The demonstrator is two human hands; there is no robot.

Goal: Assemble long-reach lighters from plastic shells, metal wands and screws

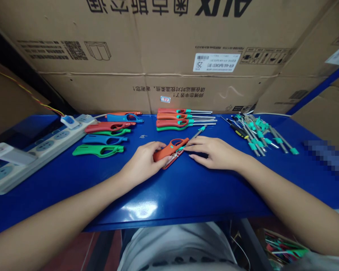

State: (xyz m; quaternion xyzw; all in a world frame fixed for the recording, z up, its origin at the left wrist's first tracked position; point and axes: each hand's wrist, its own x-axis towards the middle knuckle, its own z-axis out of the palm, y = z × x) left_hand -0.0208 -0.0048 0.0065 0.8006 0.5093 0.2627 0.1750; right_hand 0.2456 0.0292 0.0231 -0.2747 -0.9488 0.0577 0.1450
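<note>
In the middle of the blue table, my left hand [146, 160] is closed round the handle of an orange lighter [169, 148], the long-nosed kind. Its two shell halves are parted along the lower side, and metal parts show in the gap. At its nose end my right hand [211, 152] has its thumb and fingers around the place where a metal lighter tube [197, 134] meets the shell. This tube slants up to the right and carries a teal piece near its far tip. My right fingertips partly hide the joint.
Green, blue, red and orange lighter shells [98, 150] lie at the left beside a power strip [45, 150]. Lighters with tubes [183, 122] are stacked at the back. Right of them lies a pile of metal tubes [258, 131] with a screwdriver [237, 129]. Cardboard [164, 64] stands behind.
</note>
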